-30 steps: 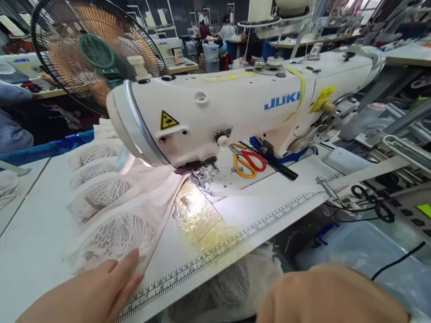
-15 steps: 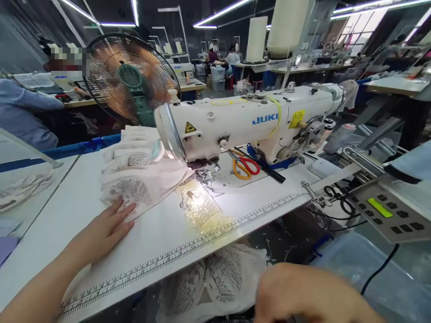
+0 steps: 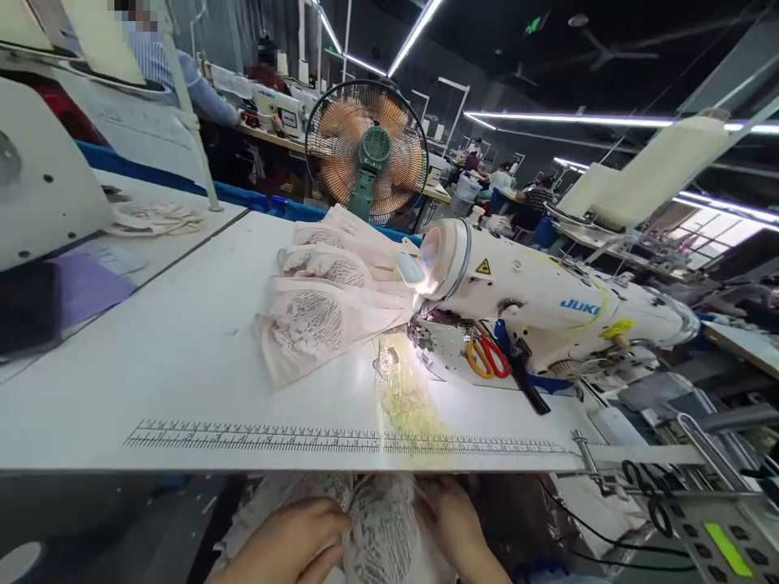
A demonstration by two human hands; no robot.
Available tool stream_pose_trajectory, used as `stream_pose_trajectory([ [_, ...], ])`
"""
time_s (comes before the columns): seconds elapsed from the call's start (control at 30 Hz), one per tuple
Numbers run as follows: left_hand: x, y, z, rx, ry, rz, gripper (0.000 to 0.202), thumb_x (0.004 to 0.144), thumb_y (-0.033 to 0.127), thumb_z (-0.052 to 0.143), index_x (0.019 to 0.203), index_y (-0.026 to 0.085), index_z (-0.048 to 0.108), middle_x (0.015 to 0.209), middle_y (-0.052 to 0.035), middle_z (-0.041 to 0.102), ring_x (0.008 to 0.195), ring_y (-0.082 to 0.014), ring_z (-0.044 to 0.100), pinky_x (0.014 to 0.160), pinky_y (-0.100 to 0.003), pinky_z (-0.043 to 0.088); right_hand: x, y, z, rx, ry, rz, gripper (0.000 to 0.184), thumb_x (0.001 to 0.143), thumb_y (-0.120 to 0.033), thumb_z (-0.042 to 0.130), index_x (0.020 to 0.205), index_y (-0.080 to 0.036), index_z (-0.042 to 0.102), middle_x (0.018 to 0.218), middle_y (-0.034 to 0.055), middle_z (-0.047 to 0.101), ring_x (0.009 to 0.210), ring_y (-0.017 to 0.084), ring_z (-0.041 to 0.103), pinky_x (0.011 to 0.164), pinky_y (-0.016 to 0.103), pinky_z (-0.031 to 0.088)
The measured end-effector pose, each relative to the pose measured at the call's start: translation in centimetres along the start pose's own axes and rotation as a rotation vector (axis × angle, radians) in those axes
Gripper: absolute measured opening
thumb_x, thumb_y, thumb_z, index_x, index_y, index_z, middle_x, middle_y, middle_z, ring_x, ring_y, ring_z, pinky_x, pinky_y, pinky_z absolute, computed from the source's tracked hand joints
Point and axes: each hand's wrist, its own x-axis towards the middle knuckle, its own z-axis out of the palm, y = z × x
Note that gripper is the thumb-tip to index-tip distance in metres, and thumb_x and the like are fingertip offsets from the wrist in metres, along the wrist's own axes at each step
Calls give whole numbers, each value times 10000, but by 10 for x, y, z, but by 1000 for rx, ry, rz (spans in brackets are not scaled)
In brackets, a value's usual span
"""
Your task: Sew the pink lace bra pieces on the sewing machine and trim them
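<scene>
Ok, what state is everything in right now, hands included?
Left hand: fingers curled, at the lower lace piece
Right hand: at that piece's other side, fingers partly hidden
Sewing machine: running or stopped, cannot tell
Upper lace pieces: laid out, reaching toward the machine head
Machine lamp: lit
Scissors: lying down, blades partly hidden
Fan: upright; spinning or not, cannot tell
Ceiling lights: lit

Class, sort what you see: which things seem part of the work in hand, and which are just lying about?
Seemingly part of the job:
lace piece at the left hand and right hand
similar lace pieces on the table
sewing machine

Apparently just lying about:
scissors
purple sheet
</scene>
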Motion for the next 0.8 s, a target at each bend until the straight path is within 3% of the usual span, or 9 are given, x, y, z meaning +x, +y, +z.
stream_pose_trajectory([
  [0.2, 5, -28, 28, -160, 29, -87, 269, 830, 175, 498, 987, 263, 696, 1024, -31, 717, 934, -204, 668, 825, -261, 531, -3, 0, -5, -39, -19, -33, 533, 787, -44, 541, 1281, -222, 634, 1224, 99, 672, 1124, 316, 617, 929, 377, 465],
  [0.4, 5, -36, 50, -122, -4, -110, 296, 801, 135, 463, 943, 242, 700, 1061, -38, 707, 972, -213, 658, 842, -295, 525, -11, 3, 0, 7, -16, -57, 272, 786, -118, 613, 1022, -183, 732, 1107, 120, 693, 1067, 296, 631, 907, 349, 475],
  [0.5, 3, -39, 60, -106, 29, -98, 333, 808, 110, 437, 973, 242, 695, 1103, -43, 701, 1007, -205, 656, 883, -304, 524, -11, -1, 8, 29, 17, -23, 163, 744, -112, 643, 887, -166, 702, 1167, 147, 654, 1129, 321, 594, 936, 382, 462],
  [0.6, -3, -50, 73, -91, 65, -86, 352, 803, 115, 446, 984, 264, 708, 1139, -39, 704, 1024, -208, 666, 909, -311, 538, -8, -5, 9, 51, 32, -19, 107, 719, -70, 621, 735, -176, 614, 1103, 151, 655, 1095, 313, 606, 913, 378, 466],
  [0.7, -7, -63, 83, -61, 123, -101, 458, 787, 205, 528, 1225, 285, 634, 1314, -69, 629, 1172, -276, 609, 987, -382, 517, -16, -6, 0, 78, -19, -96, 133, 720, -87, 613, 751, -205, 561, 892, 83, 674, 886, 261, 656, 768, 319, 497],
  [0.8, -3, -55, 79, -123, 91, -134, 796, 694, 286, 661, 1449, 266, 407, 1462, -104, 482, 1324, -348, 461, 1061, -457, 444, -40, -5, -24, 118, -110, -211, 180, 690, -190, 699, 770, -239, 545, 744, 4, 646, 697, 206, 628, 643, 260, 477],
])
